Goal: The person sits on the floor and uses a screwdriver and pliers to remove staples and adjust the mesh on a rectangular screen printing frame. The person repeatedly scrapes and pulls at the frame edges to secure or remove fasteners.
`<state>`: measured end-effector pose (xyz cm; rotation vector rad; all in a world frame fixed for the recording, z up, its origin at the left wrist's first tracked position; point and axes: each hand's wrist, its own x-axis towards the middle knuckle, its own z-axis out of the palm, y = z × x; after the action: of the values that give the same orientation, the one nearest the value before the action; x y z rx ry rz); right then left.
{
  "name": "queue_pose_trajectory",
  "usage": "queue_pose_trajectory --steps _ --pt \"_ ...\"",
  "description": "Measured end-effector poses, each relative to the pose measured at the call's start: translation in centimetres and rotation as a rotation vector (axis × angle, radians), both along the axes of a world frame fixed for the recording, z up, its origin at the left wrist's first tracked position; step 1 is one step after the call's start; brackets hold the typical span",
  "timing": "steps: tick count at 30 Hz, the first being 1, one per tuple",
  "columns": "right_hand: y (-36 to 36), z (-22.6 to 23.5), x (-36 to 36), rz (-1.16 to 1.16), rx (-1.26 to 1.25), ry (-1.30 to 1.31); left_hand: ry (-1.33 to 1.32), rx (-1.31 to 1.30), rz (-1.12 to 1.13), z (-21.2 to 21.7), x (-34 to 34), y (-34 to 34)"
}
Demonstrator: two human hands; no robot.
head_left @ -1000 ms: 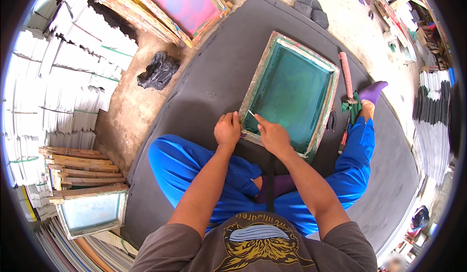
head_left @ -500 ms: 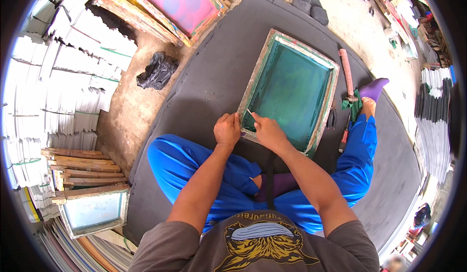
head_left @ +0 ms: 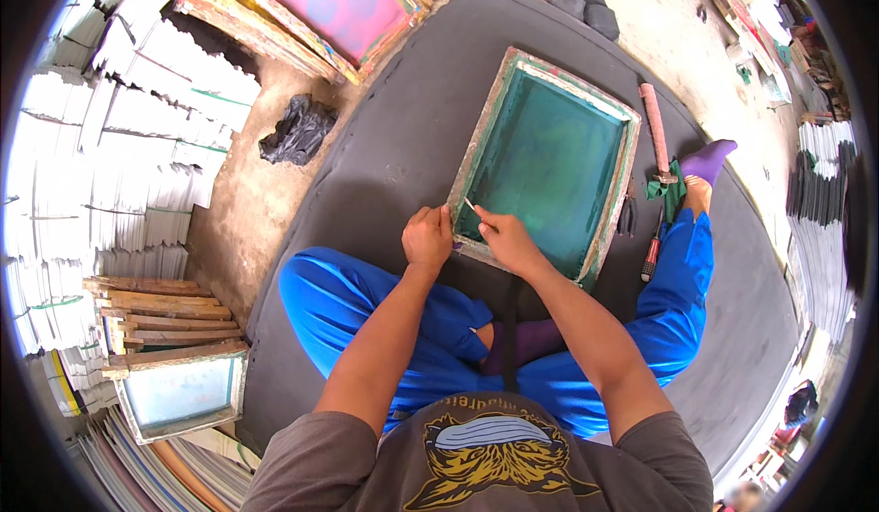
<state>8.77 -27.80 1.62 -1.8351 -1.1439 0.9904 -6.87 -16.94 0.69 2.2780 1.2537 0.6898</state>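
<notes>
A silk-screen printing frame point(head_left: 482, 127) with a worn, paint-stained wooden border and green mesh point(head_left: 549, 168) lies on the dark mat in front of me. My left hand point(head_left: 428, 236) is closed at its near left corner, fingertips against the wood; the fingers' underside is hidden. In my right hand point(head_left: 508, 243) is a thin, pale-tipped tool point(head_left: 470, 204), whose exact kind I cannot make out. Its tip points up and left, beside the inner edge of the frame's left side. That hand is over the near end of the mesh, fingers closed round the tool.
Right of the frame lie a pink-handled hammer point(head_left: 654, 123), a green cloth point(head_left: 676, 196), pliers point(head_left: 626, 215) and a screwdriver point(head_left: 651, 260). Dark slippers point(head_left: 584, 5) sit beyond the mat point(head_left: 385, 178). More screens point(head_left: 334, 8), a black plastic bag point(head_left: 299, 130) and paper stacks point(head_left: 137, 136) stand left.
The right hand and tool have shifted very slightly on the frame, the fingers a little more curled. My left hand keeps its place at the corner. The whole view has moved slightly.
</notes>
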Motion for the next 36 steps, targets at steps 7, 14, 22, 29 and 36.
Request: queue_pose_trajectory --steps 7,14,22,29,36 --pt "0.6 4.0 -0.7 -0.064 -0.286 0.176 -0.006 -0.001 0.029 -0.3 -0.5 0.1" --pt "-0.7 0.9 -0.5 0.123 -0.064 -0.455 0.006 -0.021 0.033 -0.2 -0.5 0.0" --pt "1.0 -0.1 1.3 0.020 -0.101 0.155 0.008 -0.036 0.045 -0.1 -0.5 0.0" --pt "1.2 1.3 1.2 0.011 -0.094 0.111 0.096 -0.055 0.065 0.7 -0.2 -0.1" --pt "0.4 6.0 0.6 0.064 -0.199 -0.426 0.186 -0.079 0.048 0.7 -0.4 0.3"
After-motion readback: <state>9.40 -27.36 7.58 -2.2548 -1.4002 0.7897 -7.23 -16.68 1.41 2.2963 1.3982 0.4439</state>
